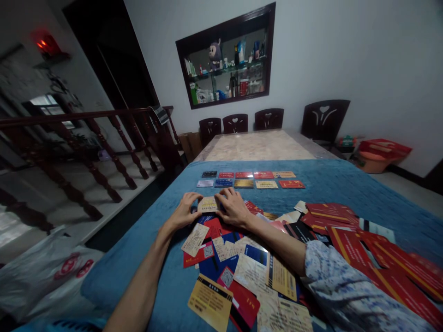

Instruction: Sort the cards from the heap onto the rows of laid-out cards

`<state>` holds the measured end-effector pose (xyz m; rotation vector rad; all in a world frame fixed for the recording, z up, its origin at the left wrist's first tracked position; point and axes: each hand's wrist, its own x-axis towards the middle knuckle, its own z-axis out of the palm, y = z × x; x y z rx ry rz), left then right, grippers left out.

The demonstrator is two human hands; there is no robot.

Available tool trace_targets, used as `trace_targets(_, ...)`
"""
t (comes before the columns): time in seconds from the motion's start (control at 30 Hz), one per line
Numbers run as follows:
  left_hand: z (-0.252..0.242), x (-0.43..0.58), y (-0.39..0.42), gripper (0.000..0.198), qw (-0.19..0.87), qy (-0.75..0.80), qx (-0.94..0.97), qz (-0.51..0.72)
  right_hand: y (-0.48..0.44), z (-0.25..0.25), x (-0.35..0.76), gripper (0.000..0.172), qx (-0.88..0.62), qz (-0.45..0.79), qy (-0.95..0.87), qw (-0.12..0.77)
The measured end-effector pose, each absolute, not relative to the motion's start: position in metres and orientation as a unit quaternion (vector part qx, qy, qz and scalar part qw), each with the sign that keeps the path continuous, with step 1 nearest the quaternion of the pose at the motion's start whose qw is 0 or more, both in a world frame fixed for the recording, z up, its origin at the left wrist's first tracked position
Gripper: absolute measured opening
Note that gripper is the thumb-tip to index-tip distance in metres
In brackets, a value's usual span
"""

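A cream-coloured card (208, 204) with a darker print is pinched between my two hands, over the near side of the card rows. My left hand (186, 210) grips its left end with thumb and fingers. At the right end, my right hand (232, 206) has its fingers curled on the card. Whether one card or a small stack is held, I cannot tell. Just beyond lie two neat rows of cards, among them a gold card (244, 184) and a red card (292, 184). Below my hands spreads a loose heap with a yellow card (211, 302) and a cream card (194, 240).
A blue cloth (159, 216) covers the near table. Many red cards (360, 249) are heaped at the right, beside my forearm. Further back are a stone-patterned tabletop (259, 145) and dark chairs (325, 119). A wooden railing (114, 138) and white plastic bags (44, 272) stand at the left.
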<state>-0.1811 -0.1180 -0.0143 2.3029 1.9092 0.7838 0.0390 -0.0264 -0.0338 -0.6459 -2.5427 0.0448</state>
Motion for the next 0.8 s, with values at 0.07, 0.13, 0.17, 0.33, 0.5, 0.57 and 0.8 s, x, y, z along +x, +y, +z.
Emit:
trace_targets(0.07,-0.015,-0.182,-0.118,0.042,0.025,0.619,0.744,0.249,-0.025,-0.033,0.040,0.045,-0.240,0.019,-0.938,0.250)
trace_targets(0.13,-0.015,-0.181,-0.118,0.044,0.024,0.625,0.742,0.241,-0.024,-0.032,0.040,0.045,-0.244,0.022,-0.940,0.238)
trace_targets(0.17,-0.015,-0.180,-0.118,0.044,0.023,0.629,0.741,0.236,-0.023,-0.031,0.041,0.045,-0.246,0.024,-0.941,0.230)
trace_targets(0.33,-0.011,-0.175,-0.120,0.045,0.018,0.647,0.734,0.204,-0.019,-0.027,0.042,0.043,-0.244,0.026,-0.947,0.205)
trace_targets(0.5,-0.008,-0.171,-0.120,0.044,0.028,0.661,0.729,0.177,-0.016,-0.021,0.041,0.044,-0.246,0.026,-0.952,0.178)
trace_targets(0.57,-0.009,-0.170,-0.120,0.043,0.027,0.662,0.729,0.173,-0.015,-0.018,0.041,0.042,-0.245,0.023,-0.955,0.167)
trace_targets(0.8,-0.014,-0.167,-0.112,0.040,0.016,0.657,0.735,0.166,-0.010,-0.006,0.047,0.039,-0.242,0.015,-0.961,0.133)
